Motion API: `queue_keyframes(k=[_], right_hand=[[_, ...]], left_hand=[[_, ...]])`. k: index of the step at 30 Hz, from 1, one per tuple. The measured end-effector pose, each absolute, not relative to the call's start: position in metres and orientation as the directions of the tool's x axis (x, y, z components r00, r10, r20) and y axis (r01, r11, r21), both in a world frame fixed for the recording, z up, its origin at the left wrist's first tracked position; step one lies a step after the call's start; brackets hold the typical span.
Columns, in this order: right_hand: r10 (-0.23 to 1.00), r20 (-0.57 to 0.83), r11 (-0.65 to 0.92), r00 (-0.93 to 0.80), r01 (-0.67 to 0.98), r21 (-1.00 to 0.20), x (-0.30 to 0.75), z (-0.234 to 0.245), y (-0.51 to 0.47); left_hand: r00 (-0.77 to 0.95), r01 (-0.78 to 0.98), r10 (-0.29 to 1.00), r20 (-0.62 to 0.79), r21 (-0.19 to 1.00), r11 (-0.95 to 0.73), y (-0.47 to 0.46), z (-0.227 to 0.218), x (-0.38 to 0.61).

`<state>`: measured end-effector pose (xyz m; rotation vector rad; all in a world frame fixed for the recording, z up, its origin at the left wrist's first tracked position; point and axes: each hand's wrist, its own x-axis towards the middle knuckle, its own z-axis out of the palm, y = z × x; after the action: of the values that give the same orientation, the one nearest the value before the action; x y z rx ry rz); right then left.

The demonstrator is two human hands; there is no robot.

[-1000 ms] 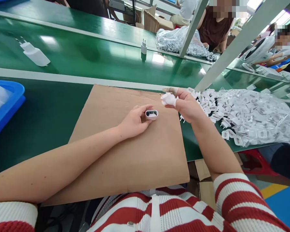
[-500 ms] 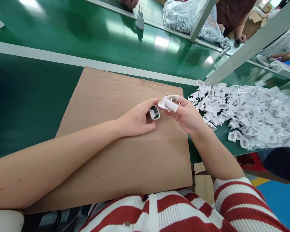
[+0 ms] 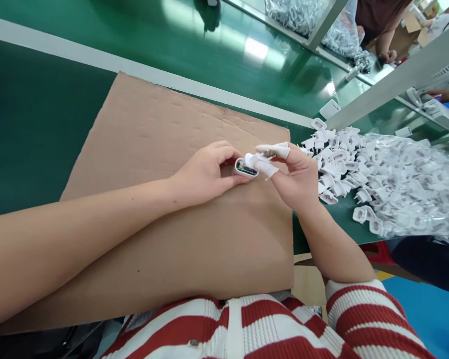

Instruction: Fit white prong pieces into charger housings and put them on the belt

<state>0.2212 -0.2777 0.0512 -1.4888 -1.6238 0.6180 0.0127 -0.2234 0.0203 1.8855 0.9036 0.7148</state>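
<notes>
Two hands are visible in my head-camera feed, both over a cardboard sheet (image 3: 209, 244) on a green bench (image 3: 33, 129).

Left hand (image 3: 211, 172): closed around a white housing (image 3: 246, 171), thumb on the near side, fingers on the far side. The housing is located over the right part of the sheet. Its open end is turned up toward my camera, and a green board shows inside.

Right hand (image 3: 297, 174): pinching a white cap (image 3: 250, 160) between thumb and forefinger. Pale finger covers (image 3: 267, 169) are fitted on both of these digits. I see the cap at the right end of the opening, partly over it. The fingers mask the joint, so I cannot confirm whether cap and housing touch.

Right of the sheet, a pile (image 3: 335, 169) of similar white parts lies loose on the bench. Adjoining the pile, a clear bag (image 3: 422, 187) contains more. A white shell (image 3: 330, 108) is positioned just left of a grey post (image 3: 392, 77).

Beyond the bench, a pale rail (image 3: 78, 53) borders a glossy green strip (image 3: 142, 40). Past that strip, I observe a co-worker's hand (image 3: 387, 56) near a second bag (image 3: 295, 15).
</notes>
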Motion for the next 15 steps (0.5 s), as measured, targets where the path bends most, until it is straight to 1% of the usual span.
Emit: queue_keyframes(k=[3, 7, 12, 15], right_hand=[[0.945, 0.326, 0.248, -0.025, 0.706, -0.663, 0.2166, 0.0505, -0.2832], [0.918, 0.382, 0.307, -0.106, 0.801, -0.515, 0.2150, 0.0465, -0.2840], [0.900, 0.399, 0.340, -0.176, 0.856, -0.390, 0.2171, 0.0457, -0.2794], [0.895, 0.408, 0.342, -0.182, 0.867, -0.363, 0.2165, 0.0477, -0.2787]], left_hand=[[0.556, 0.317, 0.825, 0.099, 0.893, -0.321, -0.2231, 0.0204, 0.0133], [0.549, 0.321, 0.829, 0.105, 0.889, -0.325, -0.2228, 0.0223, 0.0145], [0.550, 0.341, 0.830, 0.089, 0.884, -0.321, -0.2218, 0.0234, 0.0157], [0.548, 0.343, 0.832, 0.086, 0.884, -0.318, -0.2214, 0.0227, 0.0157]])
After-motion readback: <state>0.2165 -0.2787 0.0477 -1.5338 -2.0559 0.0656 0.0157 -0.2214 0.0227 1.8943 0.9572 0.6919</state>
